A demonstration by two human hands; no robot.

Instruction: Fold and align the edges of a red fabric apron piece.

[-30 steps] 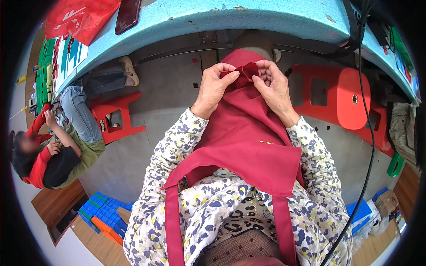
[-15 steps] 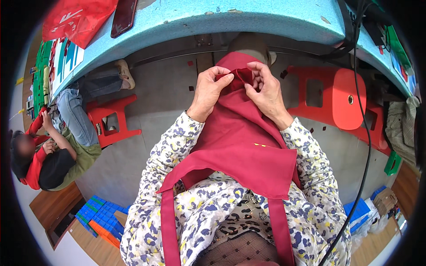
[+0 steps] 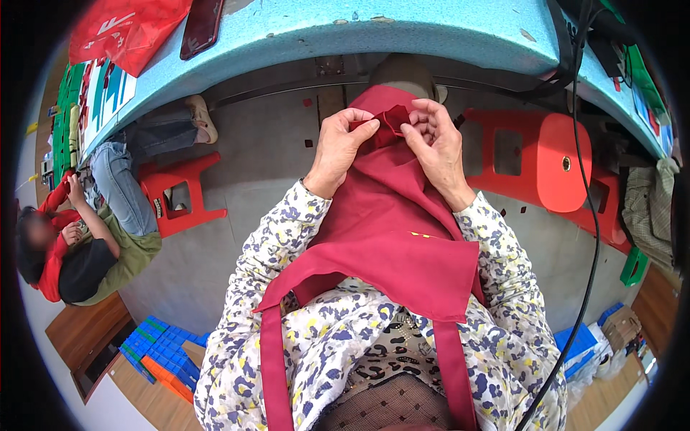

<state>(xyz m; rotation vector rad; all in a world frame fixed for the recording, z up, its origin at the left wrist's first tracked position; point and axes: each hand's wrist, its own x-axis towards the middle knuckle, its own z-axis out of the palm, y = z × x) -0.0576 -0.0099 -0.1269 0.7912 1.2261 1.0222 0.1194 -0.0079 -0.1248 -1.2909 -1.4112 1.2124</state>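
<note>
A small folded piece of dark red cloth [image 3: 392, 121] is held up over my lap, above the red apron [image 3: 392, 190] that I wear. My left hand [image 3: 339, 147] pinches its left side between thumb and forefinger. On the other side my right hand [image 3: 437, 147] has its thumb at the cloth's edge, with the fingers curled above. Part of the cloth stands up between the two hands. What the right fingertips grip is partly hidden. Both forearms, in patterned sleeves, come up around the apron.
Ahead is a light blue table edge [image 3: 316, 43] with a phone [image 3: 201, 27] and a red bag [image 3: 126, 32]. Red stools [image 3: 528, 158] stand right and left. A seated person [image 3: 86, 244] handles red cloth at left. A black cable [image 3: 595, 237] hangs at right.
My right hand has shifted slightly right, its fingers lifting and curling. The upper edge of the cloth now stands more spread. My left hand has hardly moved.
</note>
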